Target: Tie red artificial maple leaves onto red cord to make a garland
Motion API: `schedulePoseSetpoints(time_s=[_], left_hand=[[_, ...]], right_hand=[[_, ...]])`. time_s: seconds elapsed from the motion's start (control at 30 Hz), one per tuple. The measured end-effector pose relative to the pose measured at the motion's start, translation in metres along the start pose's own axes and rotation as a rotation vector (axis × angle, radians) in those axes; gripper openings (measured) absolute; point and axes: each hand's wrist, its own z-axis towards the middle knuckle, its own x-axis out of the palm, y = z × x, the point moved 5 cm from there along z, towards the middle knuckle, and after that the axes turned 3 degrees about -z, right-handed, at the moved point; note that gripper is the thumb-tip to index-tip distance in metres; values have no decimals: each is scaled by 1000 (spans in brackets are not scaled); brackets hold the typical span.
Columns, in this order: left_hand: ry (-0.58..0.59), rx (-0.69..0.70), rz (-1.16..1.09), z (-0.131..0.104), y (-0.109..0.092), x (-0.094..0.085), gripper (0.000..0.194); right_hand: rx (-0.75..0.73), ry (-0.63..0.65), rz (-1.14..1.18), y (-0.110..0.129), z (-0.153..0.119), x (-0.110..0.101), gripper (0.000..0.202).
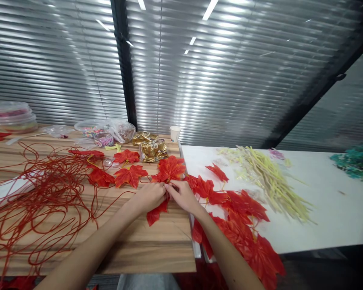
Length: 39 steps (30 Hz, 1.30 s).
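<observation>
My left hand (pixel 153 196) and my right hand (pixel 181 194) meet near the middle of the view, at the wooden table's right side. Both have their fingers pinched together at the base of a red maple leaf (pixel 171 168); the small part between the fingertips is hidden. Another red leaf (pixel 157 213) hangs just below the hands. To the right, a garland of red leaves (pixel 236 229) runs under my right forearm and over the table edge. Red cord (pixel 57 189) lies in a loose tangle on the left, one strand leading toward my left hand.
Several loose leaves (pixel 130 175) lie left of the hands. Behind are gold packets (pixel 153 151), a paper cup (pixel 175 133), bags of beads (pixel 104 139) and plastic tubs (pixel 12 117). Yellow strips (pixel 268 181) and green foliage (pixel 355 163) rest on the white table (pixel 314 201).
</observation>
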Motion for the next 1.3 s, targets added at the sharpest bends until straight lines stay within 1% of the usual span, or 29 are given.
schedulePoseSetpoints(time_s=[0.4,0.57,0.73,0.9,1.0,1.13,1.3], left_hand=[[-13,10,47,-1,-2,0,24],[8,2,44,1,0,1,25],[-11,1,3,2,3,1,26],[-21,-5,-22,2,4,-3,25],[-56,21,-39,3,4,-6,26],[-107,36,-40,2,6,-9,27],[-140,27,-85,0,8,-15,26]], right_hand=[[10,22,-12,-1,0,2,31],[7,7,-3,-2,0,2,32],[-14,-14,22,-1,0,1,33],[-24,-58,33,1,0,-2,33],[-31,-95,22,2,1,-4,34],[-20,-169,-10,0,2,-9,35],[11,-256,-33,-5,2,-13,35]])
